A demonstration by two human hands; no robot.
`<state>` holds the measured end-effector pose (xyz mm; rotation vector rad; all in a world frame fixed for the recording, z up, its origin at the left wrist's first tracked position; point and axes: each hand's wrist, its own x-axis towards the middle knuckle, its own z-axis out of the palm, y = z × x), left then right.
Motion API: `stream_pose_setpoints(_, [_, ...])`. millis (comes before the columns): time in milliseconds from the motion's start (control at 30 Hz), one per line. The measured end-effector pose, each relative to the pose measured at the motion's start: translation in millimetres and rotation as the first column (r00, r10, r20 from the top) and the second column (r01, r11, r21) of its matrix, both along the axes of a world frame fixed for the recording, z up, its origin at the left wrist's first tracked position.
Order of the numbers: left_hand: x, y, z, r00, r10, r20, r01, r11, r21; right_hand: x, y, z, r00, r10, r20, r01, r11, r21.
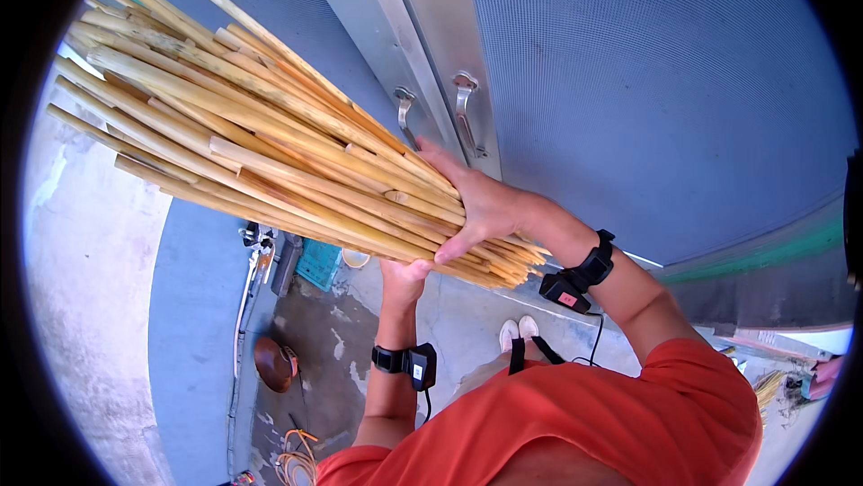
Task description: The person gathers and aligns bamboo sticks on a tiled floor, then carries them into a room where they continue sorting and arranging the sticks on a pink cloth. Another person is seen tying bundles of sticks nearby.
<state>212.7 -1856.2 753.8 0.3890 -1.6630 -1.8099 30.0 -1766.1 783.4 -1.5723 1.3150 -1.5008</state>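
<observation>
A thick bundle of long yellow reed-like stalks (270,140) slants across the upper left, its splayed far ends at the left and its narrower end by my hands. My right hand (476,203) wraps over the bundle near that narrow end, thumb pointing toward my left hand. From below, my left hand (406,277) supports the bundle's underside, its thumb pressed on the near edge; most of its fingers are hidden beneath the stalks. One stalk sticks out longer than the others toward the top. Each wrist wears a black strapped device.
Mesh double doors with two metal handles (465,117) stand right beyond the bundle. Lower left are a brown round pan-like object (275,365), a teal crate (318,264), and a coil of orange hose or cord (297,461). Along the left runs a blue-and-white wall (193,333).
</observation>
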Motion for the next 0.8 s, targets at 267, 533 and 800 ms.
stream_pose_setpoints(267, [33,27,-10,0.991,0.126,0.047,-0.119,0.986,-0.119,24,10,-6,0.994,0.108,0.026,-0.104,0.984,-0.144])
stream_pose_setpoints(533, [98,71,-36,0.972,0.188,0.144,-0.141,0.948,-0.285,65,45,-21,0.979,0.202,-0.008,-0.201,0.973,-0.114])
stream_pose_setpoints(800, [189,188,-54,0.899,0.395,0.188,-0.355,0.911,-0.212,160,141,-59,0.964,0.259,0.055,-0.253,0.962,-0.101])
